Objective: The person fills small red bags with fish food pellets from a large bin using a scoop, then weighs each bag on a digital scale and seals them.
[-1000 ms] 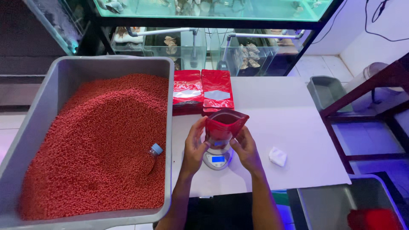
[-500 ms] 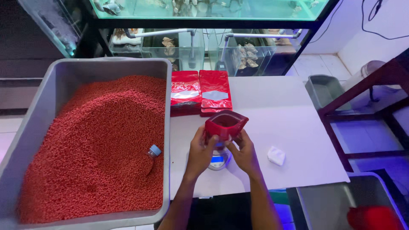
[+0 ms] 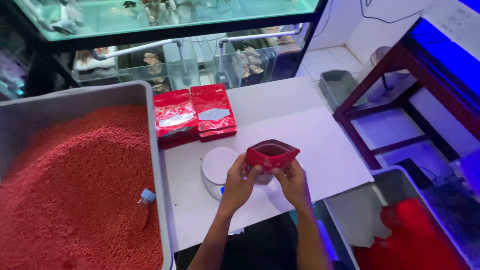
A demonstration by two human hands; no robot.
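Gripping red pouch (image 3: 271,156) | left hand (image 3: 239,182), right hand (image 3: 292,181) closed on its sides | forearms raised over scale (image 3: 218,167)

The open red pouch (image 3: 272,155) between the hands looks like glossy plastic film, smooth and faintly creased at its rim. The sealed red pouches (image 3: 195,115) stacked at the far side of the table share that shiny foil-like finish, each with a silvery reflective patch. The table (image 3: 310,135) top is a smooth, matt white sheet. The round scale (image 3: 216,167) has a smooth, pale plastic plate. On the left, the grey tub (image 3: 156,165) looks like matt plastic; the red pellets (image 3: 75,190) in it form a coarse, grainy surface. The far aquarium tanks (image 3: 170,20) are clear, reflective glass.
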